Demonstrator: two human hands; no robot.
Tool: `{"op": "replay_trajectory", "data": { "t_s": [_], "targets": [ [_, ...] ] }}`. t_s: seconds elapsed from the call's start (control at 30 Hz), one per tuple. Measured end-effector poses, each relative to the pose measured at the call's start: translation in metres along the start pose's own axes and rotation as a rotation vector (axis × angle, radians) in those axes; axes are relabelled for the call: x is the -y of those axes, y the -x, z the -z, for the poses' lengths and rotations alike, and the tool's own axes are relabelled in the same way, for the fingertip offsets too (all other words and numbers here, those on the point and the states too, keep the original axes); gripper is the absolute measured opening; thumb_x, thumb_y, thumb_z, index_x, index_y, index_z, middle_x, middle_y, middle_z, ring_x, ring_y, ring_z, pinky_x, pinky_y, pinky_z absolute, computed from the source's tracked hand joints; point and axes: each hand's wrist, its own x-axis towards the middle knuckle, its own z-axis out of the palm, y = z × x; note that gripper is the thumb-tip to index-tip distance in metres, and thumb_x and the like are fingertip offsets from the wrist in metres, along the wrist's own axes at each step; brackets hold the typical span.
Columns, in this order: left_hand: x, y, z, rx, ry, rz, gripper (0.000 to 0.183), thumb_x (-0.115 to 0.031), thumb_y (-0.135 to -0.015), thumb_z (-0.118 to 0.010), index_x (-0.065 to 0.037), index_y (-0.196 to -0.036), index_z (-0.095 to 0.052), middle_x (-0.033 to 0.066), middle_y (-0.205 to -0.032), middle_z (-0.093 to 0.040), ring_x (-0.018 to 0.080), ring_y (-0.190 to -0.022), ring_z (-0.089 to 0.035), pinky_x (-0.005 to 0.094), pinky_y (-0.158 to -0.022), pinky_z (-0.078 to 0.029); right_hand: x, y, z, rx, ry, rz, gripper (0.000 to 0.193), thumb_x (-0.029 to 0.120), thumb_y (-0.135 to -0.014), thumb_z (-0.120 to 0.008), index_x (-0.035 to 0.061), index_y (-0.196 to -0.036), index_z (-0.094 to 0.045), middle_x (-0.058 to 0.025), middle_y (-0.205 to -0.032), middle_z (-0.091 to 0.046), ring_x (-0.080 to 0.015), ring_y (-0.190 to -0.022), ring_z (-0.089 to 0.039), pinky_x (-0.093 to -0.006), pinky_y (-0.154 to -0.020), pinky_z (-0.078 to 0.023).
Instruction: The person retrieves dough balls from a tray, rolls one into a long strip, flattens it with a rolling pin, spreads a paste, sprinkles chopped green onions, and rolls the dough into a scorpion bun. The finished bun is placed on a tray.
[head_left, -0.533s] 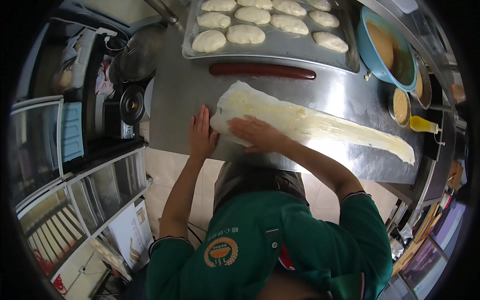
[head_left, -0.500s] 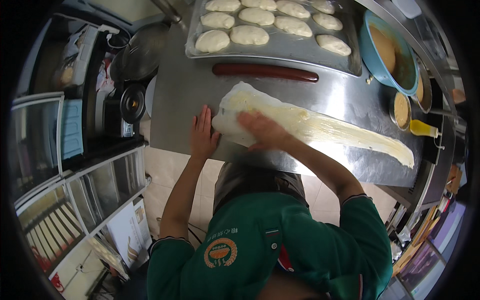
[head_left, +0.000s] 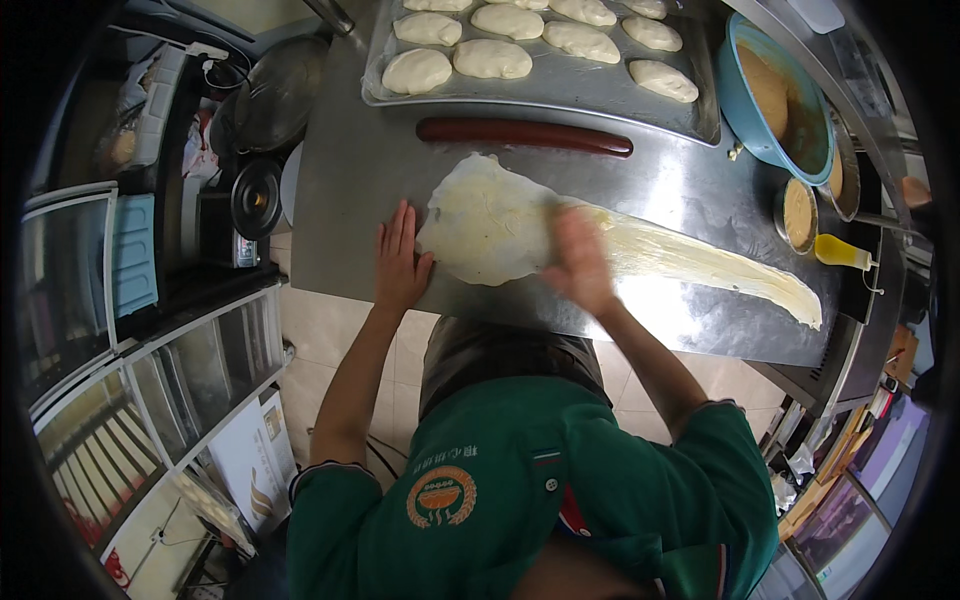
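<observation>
A long, thin sheet of dough (head_left: 490,225) lies on the steel table (head_left: 350,180), broad at the left and tapering to a narrow strip at the right. Its surface looks glossy and smeared with something yellowish. My left hand (head_left: 402,258) rests flat on the table, fingers stretched, just beside the sheet's left end. Across the middle of the dough lies my right hand (head_left: 582,260), blurred by motion, with its fingers stretched out and the palm down. Beyond the dough is a smooth, dark red rolling pin (head_left: 525,136).
At the back, a metal tray (head_left: 560,100) holds several oval dough pieces (head_left: 493,59). A blue bowl (head_left: 745,110) of brownish paste stands at the right, near a small round tin (head_left: 797,215) and a yellow squeeze bottle (head_left: 842,252). Dark pans (head_left: 285,95) are at the left.
My right hand has swept rightward over the dough, from its broad left part to the middle. The left end now looks wider and flatter. My left hand has stayed beside it.
</observation>
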Motion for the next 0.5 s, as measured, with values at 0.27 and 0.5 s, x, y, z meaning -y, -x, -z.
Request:
{"op": "replay_trajectory", "data": {
  "t_s": [0.27,0.5],
  "targets": [
    [-0.005,-0.003,0.000,0.068,-0.042,-0.030,0.075,-0.039,-0.095,-0.053,-0.001,-0.155,-0.030,0.0158,-0.164,-0.028,0.0338,-0.149,-0.031,0.0561,-0.121,-0.017,0.043,0.001,-0.019,0.269,-0.180,0.193,0.096,0.041,-0.086,-0.074,-0.0048,-0.154,-0.026,-0.0230,-0.163,-0.024,-0.0357,-0.152,-0.024,-0.0465,-0.125,-0.020],
    [-0.005,-0.002,-0.001,0.081,-0.025,-0.006,0.072,-0.036,-0.096,-0.052,0.000,-0.155,-0.031,0.0176,-0.163,-0.028,0.0345,-0.149,-0.030,0.0555,-0.121,-0.017,0.068,-0.028,-0.003,0.073,-0.125,0.131,0.096,0.047,-0.085,-0.072,-0.0031,-0.154,-0.028,-0.0188,-0.163,-0.027,-0.0314,-0.152,-0.025,-0.0447,-0.125,-0.020]
  ]
}}
